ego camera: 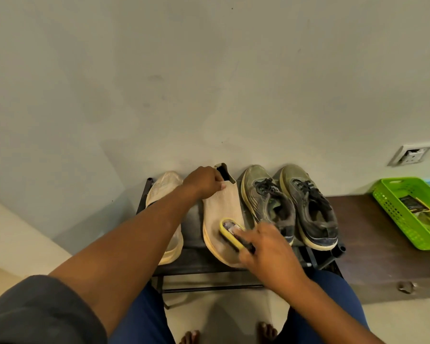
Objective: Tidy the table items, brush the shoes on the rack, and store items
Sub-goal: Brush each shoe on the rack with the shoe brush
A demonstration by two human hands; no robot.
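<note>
Presently the yellow brush [230,232] is lying bristles-down on the toe of the beige shoe [222,214], which is sitting mid-rack. The right hand [266,247] is gripping the brush handle, forefinger extended along its back; the left hand [204,182] is pinching the shoe's collar — holding it at the heel. Its beige mate [164,187] is lying partly behind the left forearm, a dark pair [288,202] is crowding the right, and a green basket [392,214] is sitting on the brown table [368,247] beyond.
</note>
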